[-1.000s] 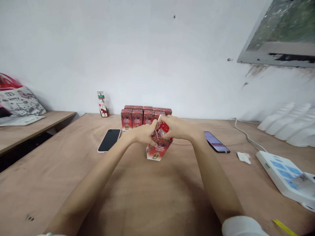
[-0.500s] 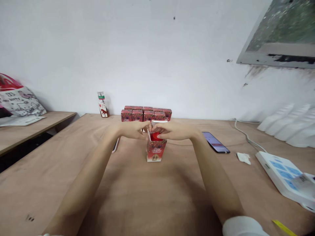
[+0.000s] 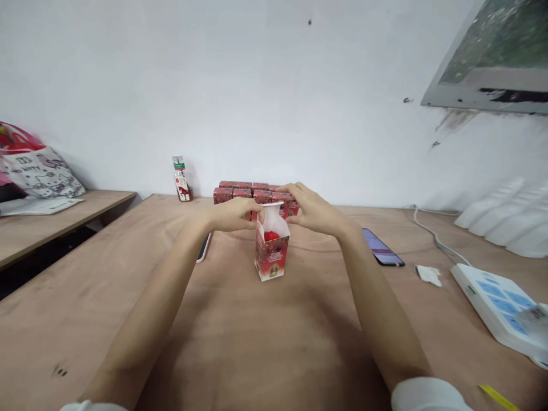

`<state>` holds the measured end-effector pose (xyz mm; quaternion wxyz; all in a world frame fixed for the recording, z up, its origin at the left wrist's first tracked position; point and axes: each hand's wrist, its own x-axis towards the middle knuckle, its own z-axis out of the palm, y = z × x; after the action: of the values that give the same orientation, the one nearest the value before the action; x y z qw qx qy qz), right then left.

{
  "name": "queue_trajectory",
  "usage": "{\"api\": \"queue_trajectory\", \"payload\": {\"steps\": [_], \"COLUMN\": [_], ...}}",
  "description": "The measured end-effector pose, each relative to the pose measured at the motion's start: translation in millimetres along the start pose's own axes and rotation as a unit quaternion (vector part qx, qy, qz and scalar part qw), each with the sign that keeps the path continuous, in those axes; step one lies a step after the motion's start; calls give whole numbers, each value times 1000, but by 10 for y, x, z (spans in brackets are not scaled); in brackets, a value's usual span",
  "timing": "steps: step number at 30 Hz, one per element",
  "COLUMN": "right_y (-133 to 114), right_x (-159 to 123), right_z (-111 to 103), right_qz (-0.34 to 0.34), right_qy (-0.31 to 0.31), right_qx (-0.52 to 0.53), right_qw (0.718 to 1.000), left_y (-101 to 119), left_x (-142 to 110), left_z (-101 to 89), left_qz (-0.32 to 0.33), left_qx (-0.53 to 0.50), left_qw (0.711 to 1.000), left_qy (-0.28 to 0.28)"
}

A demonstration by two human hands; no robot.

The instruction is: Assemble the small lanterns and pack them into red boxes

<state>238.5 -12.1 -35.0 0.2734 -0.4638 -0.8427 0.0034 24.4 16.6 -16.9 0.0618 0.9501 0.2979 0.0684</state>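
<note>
A small red printed gift box (image 3: 271,260) stands on the table in front of me, its white-lined lid raised at the back. Something red (image 3: 271,235) lies inside it; its kind is hard to make out. My left hand (image 3: 235,214) grips the box's upper left side, thumb near the edge and the other fingers partly hidden behind. To the right of the raised lid, my right hand (image 3: 314,208) is spread, thumb and fingers apart, with nothing in it. Its fingertips reach in front of the row of closed red boxes (image 3: 262,196).
A bottle (image 3: 182,181) stands by the wall at back left. One phone (image 3: 204,249) lies partly behind my left wrist, another phone (image 3: 382,248) right of my right arm. Farther right are crumpled tissue (image 3: 428,275), a white power strip (image 3: 492,302) and stacked white objects (image 3: 505,222).
My right hand has moved from the box opening up and to the right, and its fingers have spread. The box's lid and red contents show more. My left hand stays at the left side.
</note>
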Motion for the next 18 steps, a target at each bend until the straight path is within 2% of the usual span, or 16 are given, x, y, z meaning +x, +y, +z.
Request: {"api": "queue_trajectory", "payload": {"steps": [3, 6, 10, 15, 18], "right_y": [22, -3, -55, -107, -115], "right_x": [12, 28, 19, -57, -63], "right_z": [52, 82, 17, -172, -201], "right_qz": [-16, 10, 33, 24, 30], "right_qy": [-49, -95, -101, -161, -168], "right_qx": [25, 40, 31, 55, 63], "right_qw": [998, 995, 994, 985, 983], "left_y": [-12, -19, 6, 114, 159], "left_x": [39, 91, 125, 89, 97], "left_z": [64, 162, 238, 183, 161], "left_qz": [-8, -3, 36, 30, 21], "left_qx": [-5, -16, -38, -18, -5], "left_qw": [999, 998, 995, 998, 999], "left_qy": [46, 64, 90, 56, 33]}}
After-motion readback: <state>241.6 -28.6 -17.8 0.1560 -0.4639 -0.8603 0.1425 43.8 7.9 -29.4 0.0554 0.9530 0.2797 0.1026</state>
